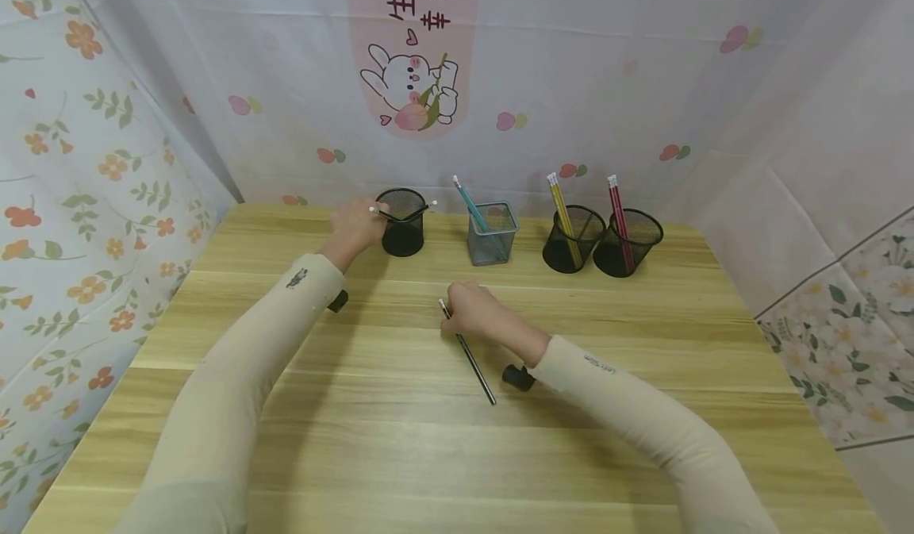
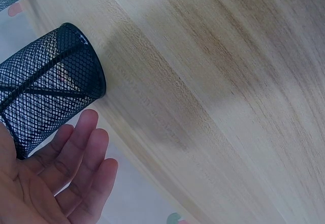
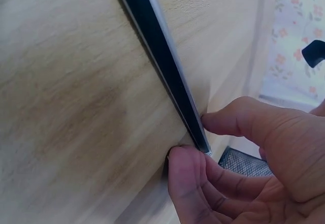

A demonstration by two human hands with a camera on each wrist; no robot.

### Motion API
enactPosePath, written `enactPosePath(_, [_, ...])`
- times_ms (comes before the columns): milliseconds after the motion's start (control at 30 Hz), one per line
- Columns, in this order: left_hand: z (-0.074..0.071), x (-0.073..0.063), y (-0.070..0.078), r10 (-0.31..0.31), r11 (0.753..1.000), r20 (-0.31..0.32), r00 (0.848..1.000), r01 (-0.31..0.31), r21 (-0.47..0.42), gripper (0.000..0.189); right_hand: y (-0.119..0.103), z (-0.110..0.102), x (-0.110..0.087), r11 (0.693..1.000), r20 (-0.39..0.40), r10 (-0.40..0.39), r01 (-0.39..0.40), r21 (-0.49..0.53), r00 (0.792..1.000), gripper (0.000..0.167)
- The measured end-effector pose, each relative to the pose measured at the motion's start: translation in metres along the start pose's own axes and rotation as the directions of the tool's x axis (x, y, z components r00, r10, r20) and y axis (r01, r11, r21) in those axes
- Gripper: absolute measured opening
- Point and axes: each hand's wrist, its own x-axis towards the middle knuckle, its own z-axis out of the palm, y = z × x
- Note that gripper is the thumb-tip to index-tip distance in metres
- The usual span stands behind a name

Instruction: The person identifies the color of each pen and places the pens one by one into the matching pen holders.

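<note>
My left hand [image 1: 359,223] is at the left side of a round black mesh pen cup [image 1: 403,239], close by its rim. In the left wrist view its fingers [image 2: 84,158] reach loosely past the cup's wall. Two black pencils with white ends lean crossed in that cup. Over the middle of the table, my right hand [image 1: 474,309] pinches a black pencil [image 1: 477,369] near its white-tipped end. Thumb and forefinger sit on either side of the pencil in the right wrist view, and its long free part slants toward the table's front.
A square grey mesh holder [image 1: 490,248] with blue pencils stands right of the left cup. Farther right are two round black mesh cups, one with yellow pencils [image 1: 564,220], one with red pencils [image 1: 620,220]. A printed curtain [image 1: 571,66] hangs behind the wooden table [image 1: 385,455].
</note>
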Motion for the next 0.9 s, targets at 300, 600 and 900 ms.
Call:
enactPosePath(300, [-0.0009,-0.0004,-0.0003,0.028,0.999,0.018,0.999,-0.028,0.042,0.042,-0.0047,0.0015,-0.0016,0.997,0.001,-0.008,0.008,0.07,1.0,0.053])
enactPosePath(600, [-0.0005,0.0001,-0.0001,0.005,1.0,0.001,1.0,-0.005,0.018,0.045,-0.0042,0.0026,-0.0012,0.997,-0.007,-0.005,0.005,0.074,1.0,0.05])
enactPosePath(900, [-0.0002,0.0004,-0.0009,0.04,0.997,0.015,0.999,-0.041,0.064,0.042,0.0014,0.0006,-0.0003,0.99,0.008,-0.016,0.014,0.138,1.0,0.055])
